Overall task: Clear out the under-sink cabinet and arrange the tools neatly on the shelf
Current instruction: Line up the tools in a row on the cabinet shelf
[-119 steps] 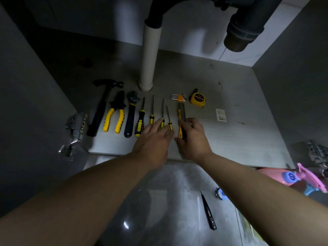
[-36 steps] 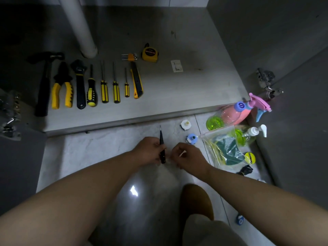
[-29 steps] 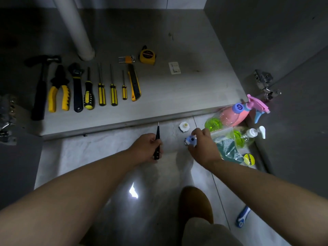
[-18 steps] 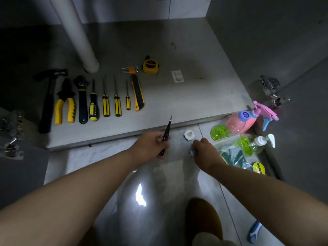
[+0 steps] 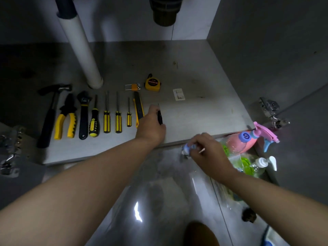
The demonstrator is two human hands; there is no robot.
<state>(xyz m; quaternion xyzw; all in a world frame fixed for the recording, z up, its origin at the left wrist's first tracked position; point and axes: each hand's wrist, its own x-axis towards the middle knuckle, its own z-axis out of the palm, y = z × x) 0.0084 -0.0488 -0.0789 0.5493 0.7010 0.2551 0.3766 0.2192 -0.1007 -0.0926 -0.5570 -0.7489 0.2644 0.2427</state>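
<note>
My left hand (image 5: 150,126) grips a thin black tester screwdriver (image 5: 159,117) over the grey cabinet shelf (image 5: 195,110), just right of the yellow utility knife (image 5: 138,108). A row of tools lies on the shelf: hammer (image 5: 50,112), yellow pliers (image 5: 66,118), black wrench (image 5: 83,114), several yellow-black screwdrivers (image 5: 107,118). Behind them lie hex keys (image 5: 132,86) and a yellow tape measure (image 5: 152,83). My right hand (image 5: 206,150) holds a small blue-and-white tape roll (image 5: 187,149) and a thin white stick above the floor, near the shelf's front edge.
A white drain pipe (image 5: 81,48) stands at the shelf's back left; a dark trap (image 5: 166,13) hangs above. A pink spray bottle (image 5: 248,141), a pump bottle (image 5: 260,163) and a plastic bag lie on the floor at right. Door hinges (image 5: 269,109) flank the opening.
My left hand lifted the black screwdriver from the floor and carried it forward onto the shelf beside the knife. My right hand picked up the blue-and-white roll from the floor.
</note>
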